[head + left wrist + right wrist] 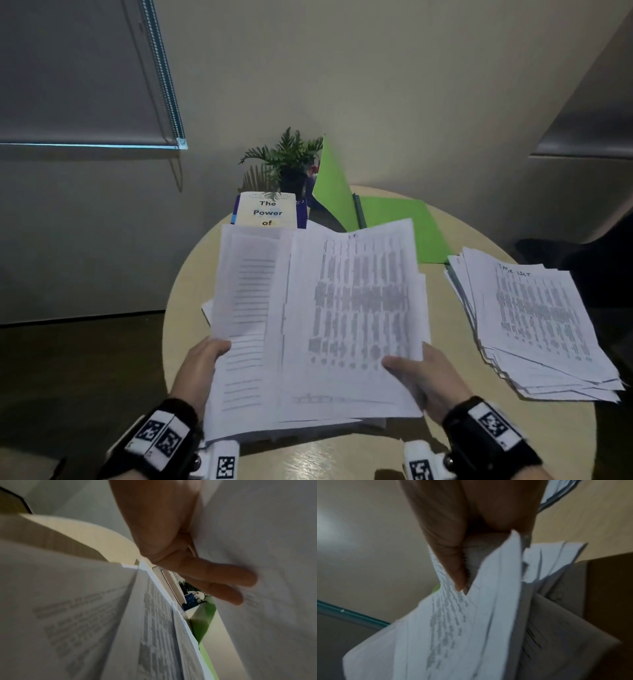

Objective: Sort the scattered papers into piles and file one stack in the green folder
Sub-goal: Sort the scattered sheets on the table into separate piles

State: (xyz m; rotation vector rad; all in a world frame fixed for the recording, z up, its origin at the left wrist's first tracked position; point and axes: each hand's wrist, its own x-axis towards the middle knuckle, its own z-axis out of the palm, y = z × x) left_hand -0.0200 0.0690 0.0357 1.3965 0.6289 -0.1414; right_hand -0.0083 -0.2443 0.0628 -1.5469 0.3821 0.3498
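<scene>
I hold a thick bundle of printed papers [318,318] above the round table [308,455], tilted up toward me. My left hand [202,363] grips its left edge, thumb on top of a lined sheet, fingers [223,577] underneath. My right hand [418,373] grips the lower right corner, its thumb [453,563] pressed onto the top printed sheet. A second pile of printed papers [534,329] lies fanned at the table's right. The green folder [394,219] stands open behind the bundle, one flap upright.
A stack of books [269,210], the top one reading "The Power of", sits at the table's back beside a potted plant [291,161]. A wall rises close behind. A window blind [85,75] hangs at upper left. Dark floor surrounds the table.
</scene>
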